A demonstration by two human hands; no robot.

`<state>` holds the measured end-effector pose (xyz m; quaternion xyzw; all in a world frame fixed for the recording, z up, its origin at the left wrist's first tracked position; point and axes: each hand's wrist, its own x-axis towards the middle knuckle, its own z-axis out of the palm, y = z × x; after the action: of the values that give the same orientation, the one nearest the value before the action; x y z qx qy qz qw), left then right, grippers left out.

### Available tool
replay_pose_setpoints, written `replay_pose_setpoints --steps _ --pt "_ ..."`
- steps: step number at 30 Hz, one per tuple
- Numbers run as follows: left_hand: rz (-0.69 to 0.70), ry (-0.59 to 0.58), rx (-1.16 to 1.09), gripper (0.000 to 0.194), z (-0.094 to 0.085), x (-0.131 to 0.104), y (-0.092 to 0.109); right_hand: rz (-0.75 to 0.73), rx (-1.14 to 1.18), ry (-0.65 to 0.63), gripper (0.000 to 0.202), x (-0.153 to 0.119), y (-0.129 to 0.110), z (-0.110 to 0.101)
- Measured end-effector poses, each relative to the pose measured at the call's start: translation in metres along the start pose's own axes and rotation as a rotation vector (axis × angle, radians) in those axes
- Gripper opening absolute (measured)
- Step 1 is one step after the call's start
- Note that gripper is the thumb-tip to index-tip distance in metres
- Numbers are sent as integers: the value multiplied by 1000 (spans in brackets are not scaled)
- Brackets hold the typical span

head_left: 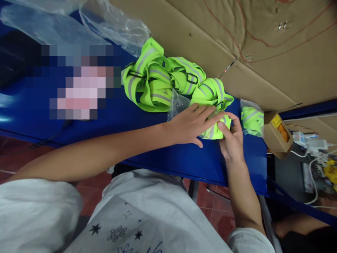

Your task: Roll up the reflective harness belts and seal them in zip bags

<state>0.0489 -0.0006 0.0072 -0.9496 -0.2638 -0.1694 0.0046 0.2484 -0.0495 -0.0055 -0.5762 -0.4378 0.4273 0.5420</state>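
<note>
We have a bright green folded strap bundle between our two hands over the blue desk, nearer its right end than its left. Our right hand is closed on the right side of the bundle, thumb on the near face and fingers curled round the far side, so the strap lies right in that pinch. Our left hand is open, palm down and fingers spread, and reaches over the bundle's left and upper part; we cannot tell how firmly it presses. A clear plastic bag shows from beneath the left hand, but how much of the bundle it covers is hidden.

Just beyond our hands, a loose pile of green straps with grey stripes and black buckles runs along the desk's far edge. A bagged green strap lies to the right of our right hand, well apart from the near edge, with an open cardboard box beside it at the right edge. More clear plastic lies toward the far left corner.
</note>
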Motion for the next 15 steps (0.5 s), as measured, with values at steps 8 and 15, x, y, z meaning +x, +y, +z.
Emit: replay_pose_setpoints --steps 8,15 --pt "-56 21 39 100 0 -1 5 -273 -311 74 44 -5 18 4" --pt "-106 10 -159 113 -3 0 -2 -551 -573 -209 68 -10 -6 -13"
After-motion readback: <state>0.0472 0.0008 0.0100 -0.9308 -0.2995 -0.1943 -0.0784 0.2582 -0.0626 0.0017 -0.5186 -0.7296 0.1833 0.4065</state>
